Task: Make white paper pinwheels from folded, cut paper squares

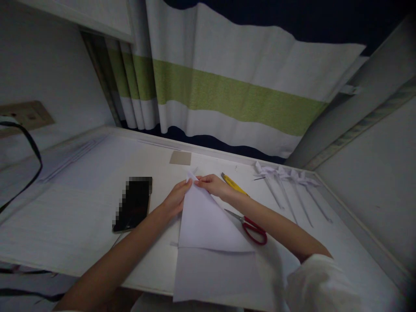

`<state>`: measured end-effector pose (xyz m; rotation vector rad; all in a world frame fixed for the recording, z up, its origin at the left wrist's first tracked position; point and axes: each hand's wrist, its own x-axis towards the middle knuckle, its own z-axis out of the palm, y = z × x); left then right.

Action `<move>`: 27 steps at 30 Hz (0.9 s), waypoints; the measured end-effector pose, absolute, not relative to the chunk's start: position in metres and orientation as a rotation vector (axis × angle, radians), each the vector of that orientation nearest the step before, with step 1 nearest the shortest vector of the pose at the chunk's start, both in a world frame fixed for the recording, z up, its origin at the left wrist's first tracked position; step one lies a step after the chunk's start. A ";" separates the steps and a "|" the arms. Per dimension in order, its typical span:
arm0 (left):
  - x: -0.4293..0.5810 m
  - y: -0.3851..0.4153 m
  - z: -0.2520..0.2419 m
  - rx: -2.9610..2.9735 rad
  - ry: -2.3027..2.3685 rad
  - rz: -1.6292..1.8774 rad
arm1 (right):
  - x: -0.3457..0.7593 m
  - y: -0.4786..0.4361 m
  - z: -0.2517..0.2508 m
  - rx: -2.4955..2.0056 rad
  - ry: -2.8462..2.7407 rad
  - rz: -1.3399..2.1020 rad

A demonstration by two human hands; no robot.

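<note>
Left hand (pixel 177 197): laid along the left slanted edge of the paper sheet, fingers together and stretched toward its tip; pinching or merely pressing, cannot tell.
Right hand (pixel 212 185): fingers drawn together on the tip of the paper sheet, thumb and forefinger clamped on the point, just beside the left fingertips.
Paper sheet (pixel 204 221): white, folded over into a triangle, apex held between both hands, broad base toward the body; lower flat part running out past the near edge of the desk, under both forearms.
Desk (pixel 81 203): white top, bearing everything listed here.
Scissors (pixel 253 229): red handles, blades shut, lying just under the right forearm, blade tips pointing toward the paper sheet.
Yellow cutter (pixel 234 184): slim, lying just beyond the right wrist, partly hidden by it.
Phone (pixel 134 203): black, flat on the desk, near the left hand on its outer side, apart from the paper sheet.
Grey card (pixel 180 158): small rectangle, just beyond the fingertips of both hands, not touching them.
Paper flowers (pixel 286 174): several white folded heads on thin stems, in a row well to the outer side of the right hand.
Sleeve (pixel 321 281): white, pushed up the right arm, close to the body.
Curtain (pixel 234 95): white, green and dark bands, hanging beyond the far desk edge.
Black cable (pixel 32 147): looped well off to the left of the left hand.
</note>
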<state>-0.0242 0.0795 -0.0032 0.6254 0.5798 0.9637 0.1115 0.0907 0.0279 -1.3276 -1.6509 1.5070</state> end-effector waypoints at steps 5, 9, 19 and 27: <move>-0.024 0.080 -0.005 0.634 0.566 0.930 | 0.115 0.085 0.027 -1.341 -1.609 1.488; -0.021 0.076 -0.006 0.639 0.578 0.892 | 0.125 0.074 0.020 -1.390 -1.591 1.458; -0.024 0.077 -0.005 0.633 0.639 0.957 | 0.138 0.042 0.012 -1.490 -1.544 1.404; -0.029 0.084 -0.005 0.612 0.633 1.007 | 0.155 0.012 0.003 -1.556 -1.423 1.503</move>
